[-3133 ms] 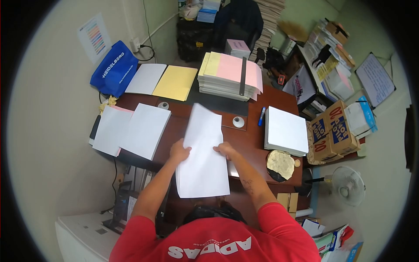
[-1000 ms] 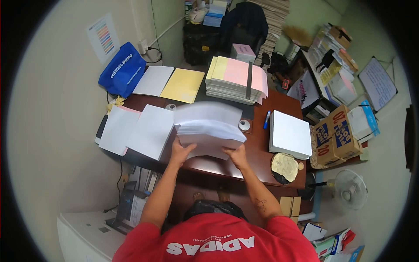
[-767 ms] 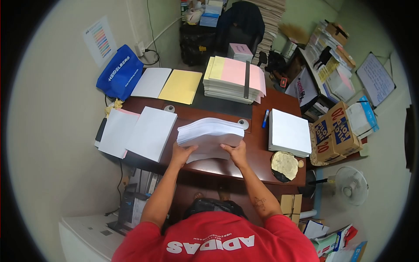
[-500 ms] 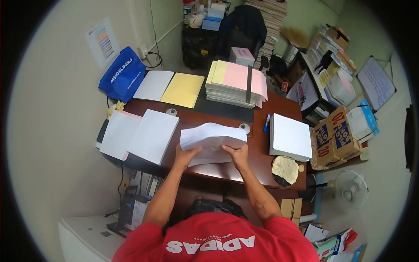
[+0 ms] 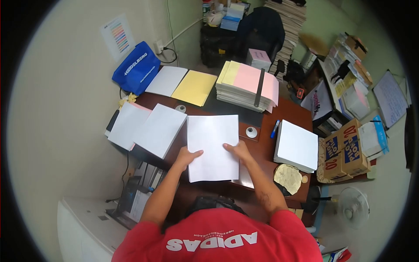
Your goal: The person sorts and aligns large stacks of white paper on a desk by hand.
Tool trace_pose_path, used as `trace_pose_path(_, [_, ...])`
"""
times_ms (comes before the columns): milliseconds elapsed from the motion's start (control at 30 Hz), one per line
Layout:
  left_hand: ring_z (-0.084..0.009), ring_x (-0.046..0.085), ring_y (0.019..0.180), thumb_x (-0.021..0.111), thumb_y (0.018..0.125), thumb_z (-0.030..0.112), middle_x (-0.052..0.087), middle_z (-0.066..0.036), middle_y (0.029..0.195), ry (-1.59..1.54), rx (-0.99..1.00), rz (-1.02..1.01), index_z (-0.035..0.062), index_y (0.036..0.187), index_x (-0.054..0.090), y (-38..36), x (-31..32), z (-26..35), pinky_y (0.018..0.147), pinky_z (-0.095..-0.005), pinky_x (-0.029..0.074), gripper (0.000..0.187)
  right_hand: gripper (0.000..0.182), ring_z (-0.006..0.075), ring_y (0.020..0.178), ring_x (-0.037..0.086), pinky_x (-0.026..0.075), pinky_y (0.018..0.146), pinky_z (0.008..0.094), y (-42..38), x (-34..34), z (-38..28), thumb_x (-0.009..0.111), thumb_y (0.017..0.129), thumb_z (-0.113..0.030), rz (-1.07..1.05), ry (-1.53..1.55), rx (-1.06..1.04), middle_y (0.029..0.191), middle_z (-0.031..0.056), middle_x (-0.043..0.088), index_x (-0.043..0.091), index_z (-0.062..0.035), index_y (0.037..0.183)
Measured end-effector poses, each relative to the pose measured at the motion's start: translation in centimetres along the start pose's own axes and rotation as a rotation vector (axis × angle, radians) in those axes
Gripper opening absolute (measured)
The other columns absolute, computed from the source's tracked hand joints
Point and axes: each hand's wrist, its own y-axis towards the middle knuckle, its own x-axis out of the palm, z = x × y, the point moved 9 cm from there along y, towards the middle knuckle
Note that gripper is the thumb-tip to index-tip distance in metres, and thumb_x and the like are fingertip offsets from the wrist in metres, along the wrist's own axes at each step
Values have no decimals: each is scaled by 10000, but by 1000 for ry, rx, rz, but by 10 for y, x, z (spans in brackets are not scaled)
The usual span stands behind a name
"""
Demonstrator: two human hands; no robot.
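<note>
We locate the paper stack [image 5: 213, 135] at frame centre, over the near part of the surface [image 5: 261, 153]; we cannot tell whether they touch. The left hand [image 5: 187, 158] and right hand [image 5: 238, 152] are closed on its opposite side edges, thumbs on top, remaining fingers hidden. We judge the stack fairly heavy, flexible and prone to sheet slip; grip both long edges evenly. The surface carries a white pile [image 5: 297, 145] at right; a fan [image 5: 352, 207] stands lower right.
</note>
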Motion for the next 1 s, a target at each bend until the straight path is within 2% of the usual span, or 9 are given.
trace_pose_path(200, [-289, 675, 947, 727, 861, 141, 666, -176, 1106, -249, -452, -52, -76, 1228, 558, 14, 22, -78, 753, -416, 565, 458, 564, 383, 940, 666, 513, 855, 442, 60, -3, 82, 721, 805, -173, -29, -562, 118, 1027, 235, 679, 529, 86, 1268])
trace_pose_path(300, [-309, 680, 925, 711, 858, 97, 678, -180, 1064, -297, -406, 120, -85, 1207, 568, 32, 9, -105, 732, -426, 567, 419, 564, 481, 1013, 591, 493, 874, 503, 8, 15, 41, 678, 809, -125, -96, -863, -353, 1114, 311, 613, 456, 15, 1309])
trace_pose_path(400, [-323, 685, 890, 769, 801, 112, 679, -186, 1040, -98, -149, 423, -120, 1235, 521, 17, 4, -113, 760, -444, 547, 551, 534, 418, 1024, 622, 499, 891, 454, -23, 1, 25, 674, 836, -130, 3, -814, -842, 1133, 270, 628, 462, 32, 1299])
trace_pose_path(433, [-357, 685, 872, 752, 788, 83, 690, -213, 958, 42, 90, 506, -81, 1164, 557, 3, 7, -99, 766, -446, 525, 454, 534, 418, 1024, 622, 499, 891, 454, -26, -6, 27, 674, 836, -130, -3, -803, -837, 1133, 270, 628, 462, 32, 1299])
trace_pose_path(500, [-391, 673, 881, 744, 790, 89, 679, -240, 947, 287, 127, 641, -58, 1132, 557, -30, 25, -81, 775, -455, 517, 417, 522, 327, 1065, 623, 489, 915, 404, -8, -22, 79, 675, 859, -129, -226, -529, -186, 1164, 232, 630, 475, 50, 1307])
trace_pose_path(600, [-489, 617, 917, 724, 800, 114, 642, -307, 934, 517, 189, 805, -6, 1045, 543, -59, 41, -58, 790, -488, 493, 327, 493, 264, 1065, 617, 489, 908, 371, -21, -14, 130, 682, 865, -121, -460, -108, 285, 1170, 203, 629, 514, 56, 1293])
trace_pose_path(800, [-436, 650, 970, 766, 799, 185, 663, -274, 1029, 610, 103, 561, -76, 1133, 545, -4, 13, -45, 827, -452, 528, 478, 499, 335, 966, 657, 516, 861, 396, 16, -16, 163, 689, 845, -158, -207, -319, 130, 1075, 235, 661, 527, 107, 1235])
trace_pose_path(867, [-371, 660, 1006, 761, 832, 239, 663, -230, 1096, 50, -415, 122, -125, 1199, 529, -16, 38, -76, 837, -464, 544, 566, 510, 376, 960, 662, 514, 870, 418, 17, -16, 137, 683, 843, -177, -83, -545, -17, 1052, 268, 662, 510, 123, 1219])
trace_pose_path(1000, [-326, 661, 998, 711, 882, 285, 657, -233, 1091, -80, -444, 273, -155, 1219, 518, -29, 17, -124, 836, -454, 542, 587, 444, 510, 951, 618, 481, 901, 508, -39, -2, 82, 602, 880, -208, 20, -778, -130, 999, 367, 622, 451, 120, 1137])
